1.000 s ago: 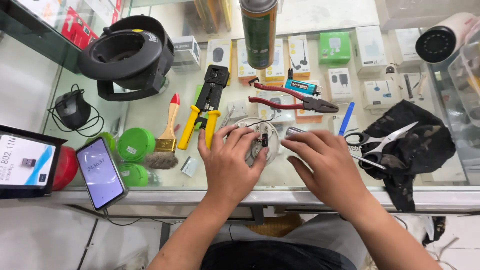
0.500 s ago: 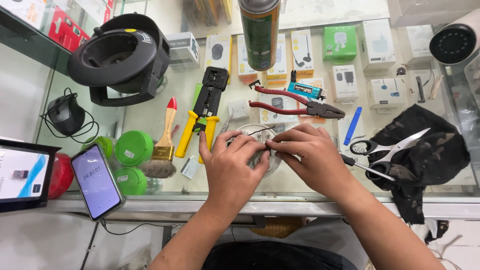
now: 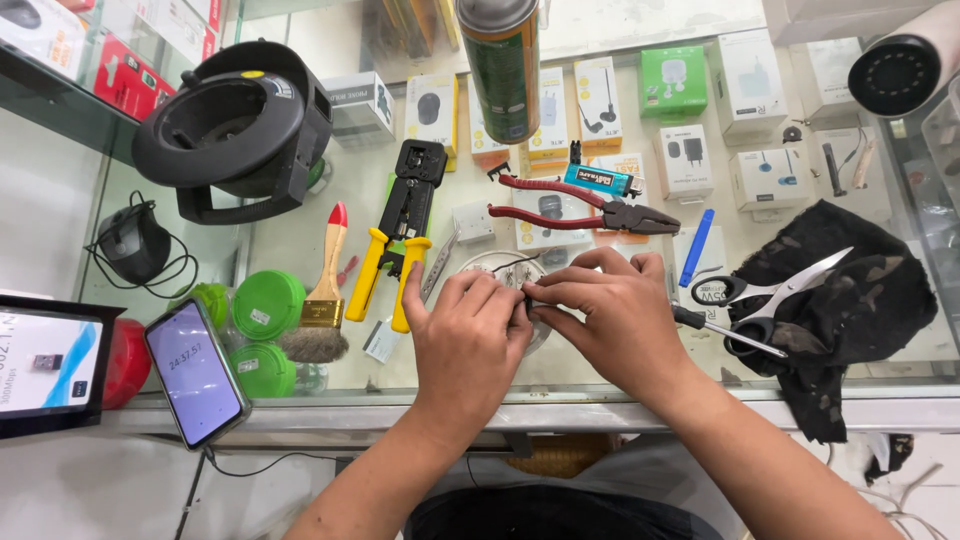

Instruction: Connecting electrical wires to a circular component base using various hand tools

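a glass shop counter (image 3: pixel 600 370) carries tools. just right of the yellow-handled crimper (image 3: pixel 395 240), the left hand (image 3: pixel 468 340) and right hand (image 3: pixel 610 320) pinch together on a small round white part (image 3: pixel 492 266) with thin wires; it looks light and fragile, best held by its rim.

Your glass counter (image 3: pixel 600 360) carried a yellow-handled crimper (image 3: pixel 398 232), red pliers (image 3: pixel 575 205), a paintbrush (image 3: pixel 322 290), scissors (image 3: pixel 770 295), a phone (image 3: pixel 195 372) and a dark cloth (image 3: pixel 850 300).
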